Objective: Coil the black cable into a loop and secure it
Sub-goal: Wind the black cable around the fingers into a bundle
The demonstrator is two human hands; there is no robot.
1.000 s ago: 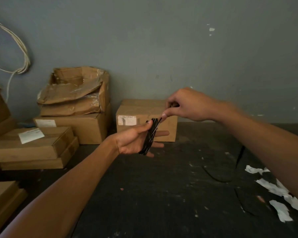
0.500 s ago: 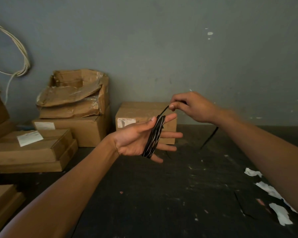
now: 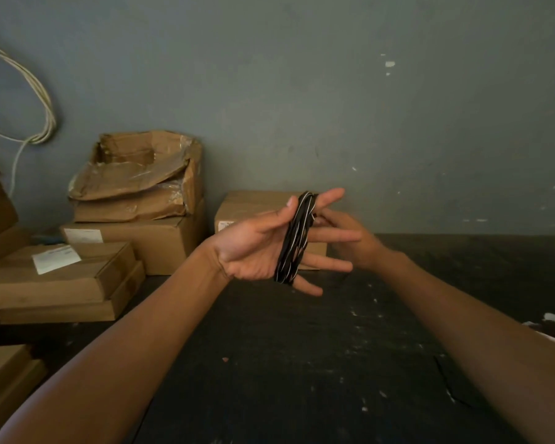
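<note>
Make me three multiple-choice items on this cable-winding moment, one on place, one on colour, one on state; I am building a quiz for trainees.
1. Where is the cable wound?
A. Around the left hand's fingers
B. Around a box
C. Flat on the floor

2. What colour are the cords hanging on the wall?
A. Red
B. White
C. Blue

3. How is the left hand held?
A. Closed in a fist
B. Flat on the floor
C. Open, fingers spread

Answers:
1 A: the cable loops over the left hand.
2 B: the cords look pale white.
3 C: its fingers are splayed, with the right hand behind them.
</note>
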